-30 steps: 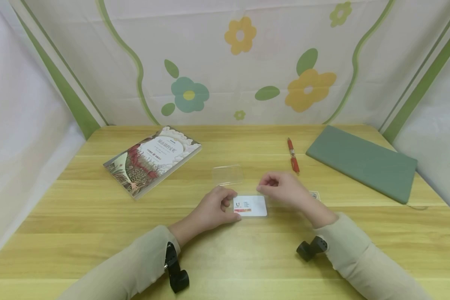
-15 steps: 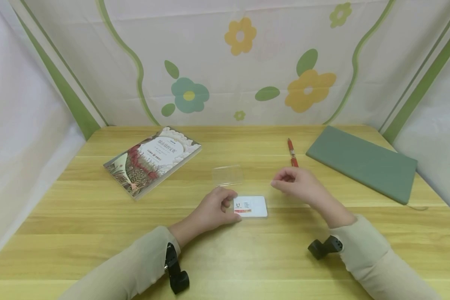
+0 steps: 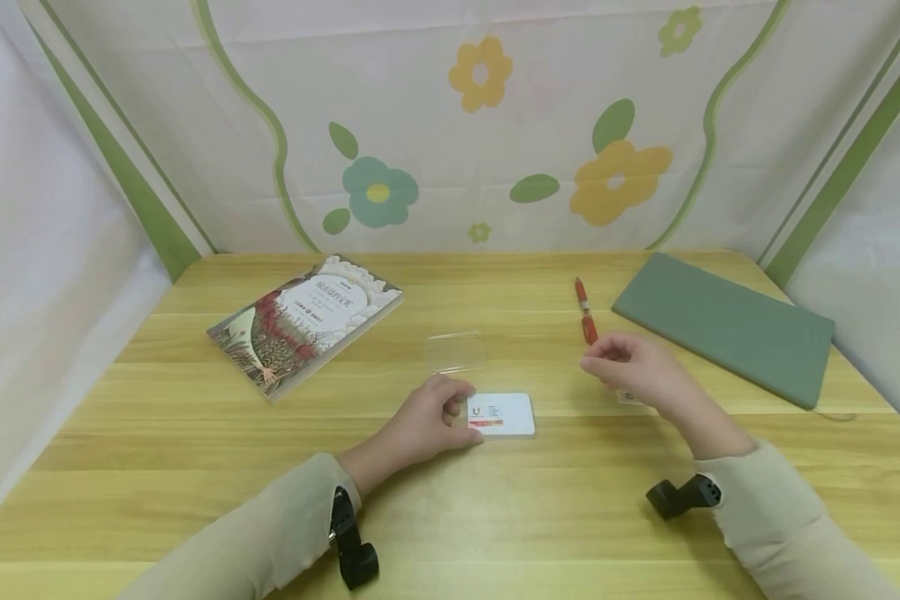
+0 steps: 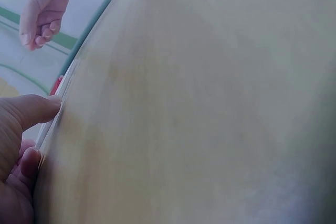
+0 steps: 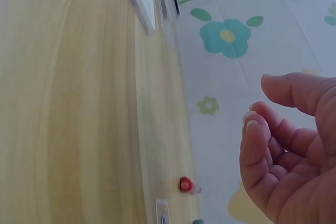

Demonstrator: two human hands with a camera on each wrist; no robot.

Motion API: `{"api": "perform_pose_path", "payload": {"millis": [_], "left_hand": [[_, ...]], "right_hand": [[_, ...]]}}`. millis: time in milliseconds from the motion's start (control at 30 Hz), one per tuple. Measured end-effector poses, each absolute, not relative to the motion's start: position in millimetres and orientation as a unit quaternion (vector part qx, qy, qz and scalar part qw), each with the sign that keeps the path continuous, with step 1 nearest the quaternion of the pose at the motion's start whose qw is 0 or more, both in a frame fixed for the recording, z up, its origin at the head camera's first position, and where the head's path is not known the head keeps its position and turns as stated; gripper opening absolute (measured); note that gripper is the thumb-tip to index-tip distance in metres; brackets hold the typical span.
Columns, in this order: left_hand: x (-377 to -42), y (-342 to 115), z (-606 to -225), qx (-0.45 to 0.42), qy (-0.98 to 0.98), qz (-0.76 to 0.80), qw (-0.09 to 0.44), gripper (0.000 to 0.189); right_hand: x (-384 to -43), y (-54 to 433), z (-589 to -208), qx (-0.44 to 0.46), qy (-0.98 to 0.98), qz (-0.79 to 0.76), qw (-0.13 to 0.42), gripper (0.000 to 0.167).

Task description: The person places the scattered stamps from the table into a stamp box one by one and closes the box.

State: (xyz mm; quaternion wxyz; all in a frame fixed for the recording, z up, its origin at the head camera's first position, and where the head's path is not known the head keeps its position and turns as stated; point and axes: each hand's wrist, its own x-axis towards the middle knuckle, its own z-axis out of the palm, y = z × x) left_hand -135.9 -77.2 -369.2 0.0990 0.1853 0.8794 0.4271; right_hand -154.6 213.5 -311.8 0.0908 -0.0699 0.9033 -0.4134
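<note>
My left hand (image 3: 418, 419) rests on the table and grips the left end of a small clear business card case (image 3: 522, 433) between thumb and fingers. Inside it lies a white card (image 3: 516, 408) with a logo and an orange-red strip. In the left wrist view the thumb (image 4: 39, 109) presses along the case's edge. My right hand (image 3: 641, 373) is raised above the table, right of the case; its fingers curl loosely with nothing between them and the thumb in the right wrist view. Beyond the case lies a clear plastic lid (image 3: 456, 352).
A small printed piece (image 3: 627, 398) lies partly hidden under the right hand. A red pen (image 3: 585, 308) lies just beyond that hand, with a green notebook (image 3: 723, 329) farther right. An illustrated book (image 3: 307, 325) lies at the back left. A flowered cloth (image 3: 435, 125) hangs behind the table.
My right hand has moved from beside the card case to the right, uncovering and then overlapping the small printed piece and the pen's end. My left hand has kept its grip in place.
</note>
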Motion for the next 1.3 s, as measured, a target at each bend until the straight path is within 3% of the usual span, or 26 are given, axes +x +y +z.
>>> {"api": "perform_pose_path", "payload": {"millis": [567,1300], "left_hand": [[-134,-77,-369,0.18,0.879,0.429,0.105,0.053],[-135,-77,-370,0.183,0.883,0.421,0.1,0.054]], "right_hand": [[-152,256,-318,-0.055,0.919,-0.379,0.092,0.036],[-160,282,-342,-0.037,0.924,-0.35,0.147,0.037]]}}
